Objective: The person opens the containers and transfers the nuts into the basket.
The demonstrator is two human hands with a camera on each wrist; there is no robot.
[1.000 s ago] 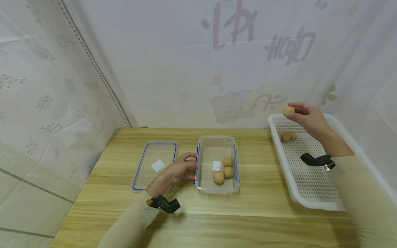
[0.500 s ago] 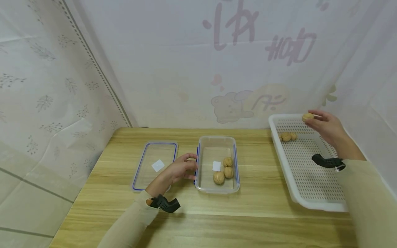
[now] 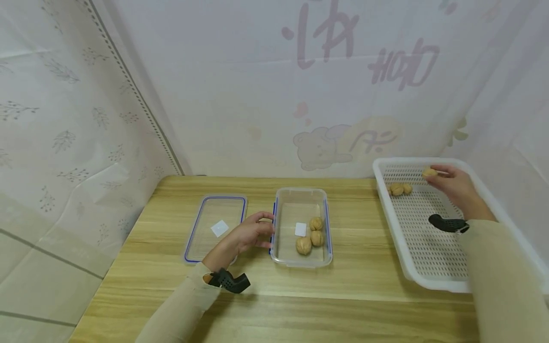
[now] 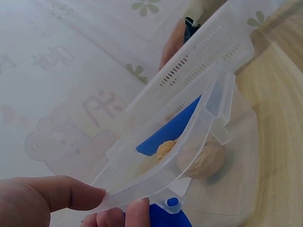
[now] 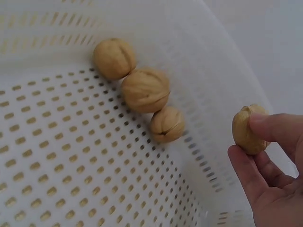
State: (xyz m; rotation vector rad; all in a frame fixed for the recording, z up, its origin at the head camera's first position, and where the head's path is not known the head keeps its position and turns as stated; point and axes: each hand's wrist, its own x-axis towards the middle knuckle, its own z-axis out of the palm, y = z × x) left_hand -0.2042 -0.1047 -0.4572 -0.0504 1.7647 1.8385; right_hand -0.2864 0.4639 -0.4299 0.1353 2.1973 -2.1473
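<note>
My right hand [image 3: 460, 186] pinches a walnut [image 5: 246, 133] between thumb and fingertips, over the far part of a white perforated basket [image 3: 396, 243]. Three more walnuts [image 5: 146, 90] lie in a row against the basket's wall. At the middle of the table, my left hand [image 3: 250, 233] holds the left side of a clear plastic box [image 3: 301, 263]. In the left wrist view, thumb and fingertips grip the box's rim [image 4: 128, 191] near a blue latch [image 4: 163, 217]. Three walnuts [image 3: 303, 246] and a white square label [image 3: 300, 229] show in the box.
A clear lid [image 3: 209, 209] with a blue seal lies left of the box, partly under my left forearm. The wooden table [image 3: 240, 314] meets a patterned cloth wall [image 3: 240, 95] at the back. Black wrist cameras [image 3: 233, 281] sit on both wrists.
My right hand has moved to the right with the walnut, then sunk lower over the basket. The left hand and the box have stayed put.
</note>
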